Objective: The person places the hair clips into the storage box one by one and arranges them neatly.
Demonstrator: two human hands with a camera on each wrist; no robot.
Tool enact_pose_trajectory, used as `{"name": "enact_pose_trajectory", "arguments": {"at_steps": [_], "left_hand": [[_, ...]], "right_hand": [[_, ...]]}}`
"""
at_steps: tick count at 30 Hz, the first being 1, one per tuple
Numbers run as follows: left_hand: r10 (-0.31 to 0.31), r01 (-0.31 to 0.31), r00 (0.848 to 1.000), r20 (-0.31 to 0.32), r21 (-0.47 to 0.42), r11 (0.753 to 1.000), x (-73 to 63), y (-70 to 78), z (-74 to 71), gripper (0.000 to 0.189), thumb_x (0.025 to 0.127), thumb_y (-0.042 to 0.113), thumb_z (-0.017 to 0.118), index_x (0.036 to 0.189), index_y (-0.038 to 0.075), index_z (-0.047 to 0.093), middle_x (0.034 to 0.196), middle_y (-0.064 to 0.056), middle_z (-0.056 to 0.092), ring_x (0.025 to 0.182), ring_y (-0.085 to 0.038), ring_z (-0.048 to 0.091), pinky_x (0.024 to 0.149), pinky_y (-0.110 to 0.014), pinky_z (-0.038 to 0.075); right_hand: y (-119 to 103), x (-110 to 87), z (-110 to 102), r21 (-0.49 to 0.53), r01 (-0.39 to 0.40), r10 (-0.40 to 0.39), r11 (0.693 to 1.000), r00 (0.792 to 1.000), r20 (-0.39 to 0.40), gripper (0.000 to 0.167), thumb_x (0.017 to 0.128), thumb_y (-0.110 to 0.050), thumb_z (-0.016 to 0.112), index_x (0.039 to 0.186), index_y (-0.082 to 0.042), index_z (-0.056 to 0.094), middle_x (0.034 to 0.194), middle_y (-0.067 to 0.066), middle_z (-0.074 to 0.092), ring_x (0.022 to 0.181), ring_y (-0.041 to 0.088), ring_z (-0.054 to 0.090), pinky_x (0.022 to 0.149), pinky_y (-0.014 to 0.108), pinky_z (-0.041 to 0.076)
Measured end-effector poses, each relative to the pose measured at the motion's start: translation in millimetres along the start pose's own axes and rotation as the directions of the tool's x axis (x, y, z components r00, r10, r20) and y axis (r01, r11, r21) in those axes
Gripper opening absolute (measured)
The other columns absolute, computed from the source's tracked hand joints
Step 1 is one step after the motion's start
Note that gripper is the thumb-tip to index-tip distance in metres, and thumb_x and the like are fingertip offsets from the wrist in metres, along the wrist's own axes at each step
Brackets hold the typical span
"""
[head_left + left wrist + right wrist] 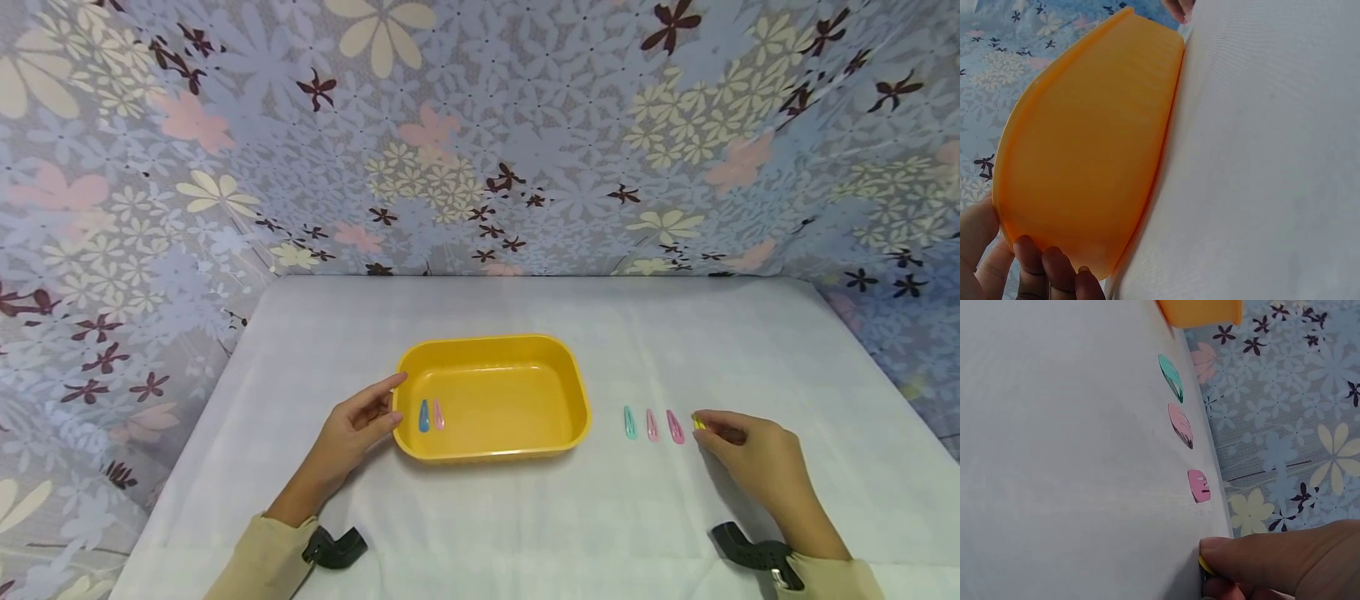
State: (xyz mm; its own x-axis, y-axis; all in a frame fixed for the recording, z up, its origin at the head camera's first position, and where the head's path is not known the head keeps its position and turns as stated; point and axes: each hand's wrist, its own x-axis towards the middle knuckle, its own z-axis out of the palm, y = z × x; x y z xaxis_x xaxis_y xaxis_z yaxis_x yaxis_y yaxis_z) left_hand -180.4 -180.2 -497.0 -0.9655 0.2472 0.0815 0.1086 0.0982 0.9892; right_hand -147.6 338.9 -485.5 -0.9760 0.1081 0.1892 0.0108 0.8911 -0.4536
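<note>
Yellow clip (699,422), its axis mostly hidden, pinched by the right hand (756,457), right of three clips (652,427) lying lengthwise front-to-back on the table (480,525), yellow tray (495,412) stretching left to right, left rim gripped by the left hand (348,429)

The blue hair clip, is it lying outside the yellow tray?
No, the blue hair clip lies inside the yellow tray, beside a pink clip.

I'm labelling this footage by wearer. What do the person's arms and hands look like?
Both hands, left and right, are bare of gloves. Beige sleeves, left and right, cover the forearms. Each wrist carries a curved black attachment, left and right. No cables show.
</note>
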Motion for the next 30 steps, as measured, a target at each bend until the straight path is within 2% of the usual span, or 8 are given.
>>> {"name": "enact_pose_trajectory", "arguments": {"at_steps": [4, 9, 15, 18, 22, 24, 30], "left_hand": [[0.002, -0.002, 1.0, 0.002, 0.005, 1.0, -0.8, 0.7, -0.4, 0.054, 0.098, 0.009, 0.07, 0.149, 0.005, 0.053, 0.114, -0.021, 0.056, 0.096, -0.014, 0.055, 0.082, -0.019, 0.052], [0.016, -0.016, 1.0, 0.009, -0.001, 1.0, -1.1, -0.1, -0.7, 0.053, 0.098, 0.008, 0.069, 0.148, 0.005, 0.053, 0.112, -0.019, 0.055, 0.094, -0.013, 0.055, 0.078, -0.019, 0.051], [0.033, -0.033, 0.999, 0.023, -0.012, 0.999, -0.4, -1.6, -1.2, 0.053, 0.098, 0.008, 0.068, 0.149, 0.005, 0.052, 0.113, -0.022, 0.055, 0.093, -0.013, 0.055, 0.077, -0.019, 0.05], [0.039, -0.039, 0.999, 0.028, -0.021, 0.999, -0.5, -2.1, -1.6, 0.053, 0.098, 0.007, 0.068, 0.149, 0.004, 0.052, 0.114, -0.023, 0.056, 0.093, -0.013, 0.055, 0.076, -0.019, 0.05], [0.048, -0.047, 0.998, 0.033, -0.022, 0.999, -0.6, -3.2, -1.7, 0.053, 0.098, 0.007, 0.068, 0.149, 0.004, 0.052, 0.112, -0.019, 0.055, 0.092, -0.014, 0.055, 0.076, -0.02, 0.05], [0.053, -0.052, 0.998, 0.035, -0.024, 0.998, -0.6, -3.5, -1.7, 0.053, 0.098, 0.007, 0.068, 0.149, 0.004, 0.052, 0.11, -0.017, 0.055, 0.092, -0.014, 0.055, 0.075, -0.02, 0.05], [0.04, -0.039, 0.999, 0.03, -0.031, 0.999, -0.1, -1.9, -1.7, 0.053, 0.098, 0.007, 0.069, 0.149, 0.005, 0.053, 0.112, -0.018, 0.056, 0.093, -0.015, 0.056, 0.077, -0.02, 0.051]], "right_hand": [[1.8, 1.3, -0.2, 0.003, -0.005, 0.005, 1.0, 1.0, 0.007, 0.027, 0.086, -0.014, 0.083, 0.109, -0.001, 0.078, 0.086, 0.008, 0.075, 0.078, 0.029, 0.07, 0.063, 0.035, 0.05], [3.0, 0.3, -0.5, 0.02, 0.002, -0.002, 1.0, 1.0, 0.011, 0.025, 0.086, -0.014, 0.083, 0.109, -0.004, 0.079, 0.087, 0.008, 0.075, 0.08, 0.029, 0.071, 0.061, 0.026, 0.048], [5.4, 0.3, -3.4, 0.048, -0.007, 0.004, 0.999, 0.999, 0.054, 0.026, 0.09, -0.018, 0.081, 0.112, -0.004, 0.079, 0.092, 0.01, 0.075, 0.082, 0.027, 0.069, 0.06, 0.022, 0.047], [8.1, 1.1, -5.5, 0.076, -0.011, 0.005, 0.997, 0.996, 0.083, 0.029, 0.091, -0.022, 0.08, 0.114, -0.005, 0.078, 0.097, 0.011, 0.076, 0.083, 0.02, 0.069, 0.061, 0.021, 0.048], [13.0, 0.4, -8.2, 0.133, -0.041, 0.024, 0.99, 0.991, 0.131, 0.035, 0.094, -0.03, 0.077, 0.12, -0.007, 0.077, 0.107, 0.013, 0.075, 0.084, -0.006, 0.062, 0.063, 0.016, 0.05], [15.4, 0.0, -9.0, 0.171, -0.07, 0.043, 0.983, 0.987, 0.156, 0.038, 0.095, -0.034, 0.075, 0.123, -0.008, 0.075, 0.111, 0.014, 0.074, 0.084, -0.013, 0.058, 0.064, 0.016, 0.051], [19.5, -0.1, -9.1, 0.253, -0.154, 0.106, 0.955, 0.975, 0.194, 0.047, 0.094, -0.04, 0.075, 0.128, -0.008, 0.073, 0.109, 0.007, 0.073, 0.085, -0.009, 0.06, 0.063, 0.02, 0.053]]}}
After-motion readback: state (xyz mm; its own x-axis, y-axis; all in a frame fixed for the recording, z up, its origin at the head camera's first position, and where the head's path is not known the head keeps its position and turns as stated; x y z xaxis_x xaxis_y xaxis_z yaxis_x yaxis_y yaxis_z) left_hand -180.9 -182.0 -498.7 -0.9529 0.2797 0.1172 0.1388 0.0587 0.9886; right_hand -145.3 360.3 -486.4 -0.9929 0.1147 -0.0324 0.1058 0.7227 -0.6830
